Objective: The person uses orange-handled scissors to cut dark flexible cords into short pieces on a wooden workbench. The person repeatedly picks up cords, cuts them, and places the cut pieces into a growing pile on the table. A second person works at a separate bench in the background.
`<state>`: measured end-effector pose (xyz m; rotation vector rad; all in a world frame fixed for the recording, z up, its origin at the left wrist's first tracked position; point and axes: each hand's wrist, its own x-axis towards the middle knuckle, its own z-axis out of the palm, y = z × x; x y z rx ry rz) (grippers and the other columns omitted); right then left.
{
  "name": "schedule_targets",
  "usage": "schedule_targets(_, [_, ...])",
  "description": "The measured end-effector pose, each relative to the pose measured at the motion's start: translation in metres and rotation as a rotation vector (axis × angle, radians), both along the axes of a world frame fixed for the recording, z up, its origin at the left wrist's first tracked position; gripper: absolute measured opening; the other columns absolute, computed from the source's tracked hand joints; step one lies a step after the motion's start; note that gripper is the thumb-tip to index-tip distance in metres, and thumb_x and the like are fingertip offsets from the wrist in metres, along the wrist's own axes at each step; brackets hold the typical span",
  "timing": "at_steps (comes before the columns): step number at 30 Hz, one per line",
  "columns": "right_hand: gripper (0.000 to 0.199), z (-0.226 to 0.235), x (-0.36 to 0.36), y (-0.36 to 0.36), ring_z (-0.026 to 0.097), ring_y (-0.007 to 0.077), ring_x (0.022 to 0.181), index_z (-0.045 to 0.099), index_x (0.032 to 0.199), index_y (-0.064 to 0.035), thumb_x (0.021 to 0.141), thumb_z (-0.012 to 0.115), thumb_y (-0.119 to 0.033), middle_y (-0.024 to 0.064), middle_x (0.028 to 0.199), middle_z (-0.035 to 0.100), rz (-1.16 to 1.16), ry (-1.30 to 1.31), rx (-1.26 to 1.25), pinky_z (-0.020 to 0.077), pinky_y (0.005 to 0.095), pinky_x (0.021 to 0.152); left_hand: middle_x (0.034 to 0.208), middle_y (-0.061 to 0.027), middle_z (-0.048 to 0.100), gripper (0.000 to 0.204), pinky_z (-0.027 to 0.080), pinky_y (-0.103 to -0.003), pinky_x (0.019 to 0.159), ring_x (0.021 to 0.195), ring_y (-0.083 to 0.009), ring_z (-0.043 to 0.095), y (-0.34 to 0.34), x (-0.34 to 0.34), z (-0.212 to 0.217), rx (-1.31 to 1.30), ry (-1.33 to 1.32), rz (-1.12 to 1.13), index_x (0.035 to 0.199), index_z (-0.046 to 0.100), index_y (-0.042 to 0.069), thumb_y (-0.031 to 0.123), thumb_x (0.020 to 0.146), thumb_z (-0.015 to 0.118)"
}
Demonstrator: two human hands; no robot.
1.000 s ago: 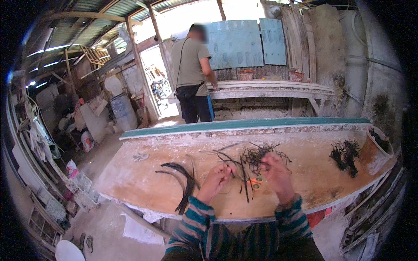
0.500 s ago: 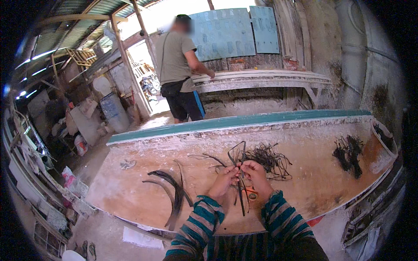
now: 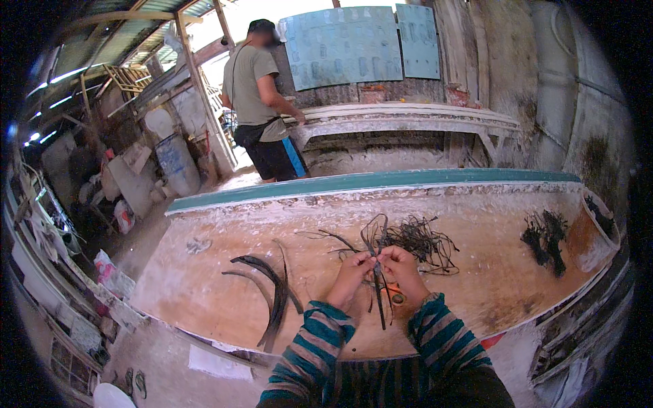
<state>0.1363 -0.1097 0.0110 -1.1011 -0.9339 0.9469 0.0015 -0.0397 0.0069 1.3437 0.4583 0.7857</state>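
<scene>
Both my hands meet over the middle of the wooden table [image 3: 204,299], fingertips pinched close together. My left hand [image 3: 353,273] and my right hand [image 3: 401,269] are closed on a thin black strip [image 3: 379,302], which stretches up past the fingers in a loop and hangs down below them. Partly hidden beside my right hand lie orange-handled scissors [image 3: 396,294]. Just beyond the hands is a tangled heap of thin black strips [image 3: 422,243]. Left of my hands rests a bunch of wider, curved black strips [image 3: 277,292].
A second dark bundle [image 3: 545,238] lies at the right, beside a tipped whitish container [image 3: 595,231]. A teal-edged board [image 3: 381,187] borders the table's far side. Beyond it another person [image 3: 262,102] stands at a long white bench [image 3: 408,121]. A blue drum [image 3: 178,165] stands back left.
The other person has shifted slightly left along the bench. My hands remain together on the strip, with only small movements of the fingers and strip.
</scene>
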Motion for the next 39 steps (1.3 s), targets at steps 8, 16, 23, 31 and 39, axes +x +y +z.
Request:
schedule_targets(8, [0.010,0.019,-0.010,-0.012,0.047,0.0043,0.064,0.057,0.089,-0.0040,0.086,0.057,-0.014,-0.0026,0.074,0.055,0.055,0.042,-0.006,0.0377,0.0186,0.057,0.076,-0.0010,0.059,0.008,0.040,-0.019,0.057,0.063,-0.0066,0.051,-0.004,-0.003,0.005,-0.065,-0.043,0.124,0.087,0.060,0.000,0.005,0.081,0.062])
schedule_targets(16, [0.012,0.008,-0.005,-0.008,0.047,0.0053,0.065,0.057,0.089,-0.0038,0.087,0.056,-0.016,-0.0024,0.075,0.056,0.031,-0.077,0.011,0.0392,0.0197,0.059,0.070,-0.0016,0.059,0.008,0.041,-0.019,0.055,0.059,-0.0069,0.051,0.003,-0.001,-0.005,-0.081,-0.089,0.085,0.085,0.060,-0.001,0.006,0.081,0.064])
schedule_targets(23, [0.010,0.008,-0.009,-0.008,0.046,0.0046,0.065,0.056,0.086,-0.0049,0.088,0.056,-0.015,-0.0030,0.073,0.054,0.030,-0.030,0.043,0.0376,0.0188,0.058,0.074,-0.0012,0.061,0.011,0.042,-0.019,0.058,0.063,-0.0069,0.053,0.004,-0.002,-0.006,-0.090,-0.039,0.073,0.088,0.062,-0.001,0.006,0.081,0.064])
schedule_targets(31, [0.008,0.001,-0.002,-0.005,0.045,0.0045,0.065,0.054,0.086,-0.0065,0.086,0.058,-0.013,-0.0038,0.074,0.051,0.013,-0.048,0.004,0.0371,0.0184,0.058,0.083,-0.0016,0.062,0.012,0.045,-0.020,0.070,0.077,-0.0085,0.057,0.001,0.001,-0.002,0.081,-0.027,0.008,0.092,0.061,-0.001,-0.001,0.079,0.062])
schedule_targets(39, [0.015,0.008,-0.013,-0.003,0.044,0.0049,0.065,0.051,0.089,-0.0075,0.082,0.063,-0.012,-0.0032,0.075,0.049,-0.157,-0.058,0.120,0.0359,0.0194,0.056,0.080,0.0027,0.057,0.010,0.041,-0.020,0.064,0.071,-0.0060,0.051,0.006,0.003,-0.018,0.116,-0.016,-0.062,0.089,0.059,0.002,0.001,0.079,0.060])
